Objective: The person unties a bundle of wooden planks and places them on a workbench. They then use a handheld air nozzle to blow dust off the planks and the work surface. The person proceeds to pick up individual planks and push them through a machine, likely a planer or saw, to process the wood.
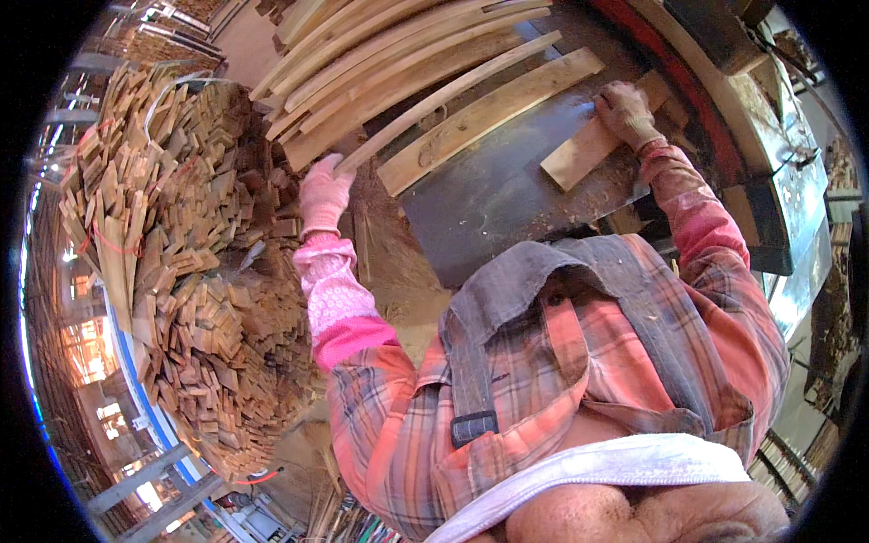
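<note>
My left hand (326, 195), in a pale pink glove, is closed round the near end of a narrow wooden strip (448, 98). The strip slants away to the far right over the dark metal tabletop (480, 217). Beside it lies a wider wooden board (489, 125) that neither hand touches. My right hand (625, 113), also gloved, grips a short wooden board (577, 156) from above with curled fingers. That board lies flat and slanted near the table's right side. The fingertips of my right hand are partly hidden behind the knuckles.
Several long wooden strips (389, 68) lie side by side at the far left of the table. Large stacks of short wooden pieces (190, 199) rise to my left. A red edge (701, 100) and metal machine housing (801, 217) border the right side. Sawdust and chips lie around.
</note>
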A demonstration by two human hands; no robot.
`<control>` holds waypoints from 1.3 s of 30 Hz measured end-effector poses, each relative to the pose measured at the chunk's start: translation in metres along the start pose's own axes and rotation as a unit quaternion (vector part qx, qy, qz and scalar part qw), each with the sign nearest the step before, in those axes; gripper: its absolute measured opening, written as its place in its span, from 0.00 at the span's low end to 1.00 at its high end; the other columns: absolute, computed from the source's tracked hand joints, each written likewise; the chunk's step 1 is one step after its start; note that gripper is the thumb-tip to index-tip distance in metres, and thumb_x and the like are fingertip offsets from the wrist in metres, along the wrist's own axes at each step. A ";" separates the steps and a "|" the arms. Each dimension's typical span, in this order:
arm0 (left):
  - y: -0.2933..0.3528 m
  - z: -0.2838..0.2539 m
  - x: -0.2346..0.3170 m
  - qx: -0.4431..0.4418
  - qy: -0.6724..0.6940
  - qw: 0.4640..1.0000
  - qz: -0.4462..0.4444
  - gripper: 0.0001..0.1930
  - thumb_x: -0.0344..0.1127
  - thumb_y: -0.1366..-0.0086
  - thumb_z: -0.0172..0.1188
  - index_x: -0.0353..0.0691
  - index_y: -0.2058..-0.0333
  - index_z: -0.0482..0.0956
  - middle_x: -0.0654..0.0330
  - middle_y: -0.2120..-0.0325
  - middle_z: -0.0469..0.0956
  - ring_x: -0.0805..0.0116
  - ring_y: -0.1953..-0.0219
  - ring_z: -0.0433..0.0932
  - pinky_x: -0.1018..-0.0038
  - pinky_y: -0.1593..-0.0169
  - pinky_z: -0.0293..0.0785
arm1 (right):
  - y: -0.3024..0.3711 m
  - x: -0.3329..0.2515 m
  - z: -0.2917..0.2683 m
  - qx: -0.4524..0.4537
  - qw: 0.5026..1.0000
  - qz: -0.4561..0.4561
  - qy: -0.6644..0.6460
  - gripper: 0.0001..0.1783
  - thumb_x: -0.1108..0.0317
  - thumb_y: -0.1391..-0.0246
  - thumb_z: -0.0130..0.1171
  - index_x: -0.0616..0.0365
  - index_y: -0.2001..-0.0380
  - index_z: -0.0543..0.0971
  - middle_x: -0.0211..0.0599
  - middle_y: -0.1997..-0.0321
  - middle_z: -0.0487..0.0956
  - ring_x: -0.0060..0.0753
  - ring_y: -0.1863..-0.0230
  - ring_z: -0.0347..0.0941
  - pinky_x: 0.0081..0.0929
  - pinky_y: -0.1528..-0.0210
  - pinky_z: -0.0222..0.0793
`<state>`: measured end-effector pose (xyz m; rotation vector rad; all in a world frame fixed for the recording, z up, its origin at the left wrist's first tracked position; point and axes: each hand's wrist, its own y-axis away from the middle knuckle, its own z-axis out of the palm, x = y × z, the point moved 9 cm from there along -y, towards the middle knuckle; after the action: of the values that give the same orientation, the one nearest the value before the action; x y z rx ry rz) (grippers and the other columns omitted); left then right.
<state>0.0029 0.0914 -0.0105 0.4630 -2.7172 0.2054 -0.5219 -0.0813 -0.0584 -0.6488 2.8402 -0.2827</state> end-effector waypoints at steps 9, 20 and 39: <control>-0.027 -0.052 0.031 -0.035 0.089 0.995 -0.019 0.19 0.36 0.43 0.70 0.39 0.53 0.82 0.58 0.61 0.84 0.68 0.61 0.81 0.74 0.54 0.75 | -0.039 -0.229 0.003 -0.038 0.958 -0.267 -0.099 0.25 0.50 0.49 0.61 0.52 0.51 0.79 0.44 0.49 0.79 0.48 0.47 0.75 0.46 0.46 0.71; -0.016 -0.037 0.028 -0.035 0.363 0.931 -0.022 0.13 0.27 0.37 0.63 0.26 0.56 0.80 0.54 0.60 0.82 0.68 0.59 0.81 0.76 0.52 0.77 | -0.054 -0.080 0.045 0.000 1.000 -0.031 0.000 0.19 0.49 0.46 0.56 0.54 0.72 0.83 0.46 0.68 0.82 0.52 0.62 0.80 0.47 0.58 0.75; 0.042 0.120 0.150 -0.242 0.387 0.889 0.007 0.15 0.39 0.36 0.60 0.33 0.60 0.84 0.55 0.64 0.85 0.70 0.58 0.81 0.73 0.49 0.74 | -0.033 -0.104 -0.013 0.168 0.963 -0.203 -0.047 0.12 0.56 0.50 0.60 0.49 0.66 0.82 0.40 0.66 0.81 0.44 0.58 0.79 0.50 0.54 0.74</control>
<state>-0.1836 0.0632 -0.0663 0.1549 -1.8812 -0.2431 -0.4203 -0.0622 -0.0209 -1.1236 2.4587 -0.7583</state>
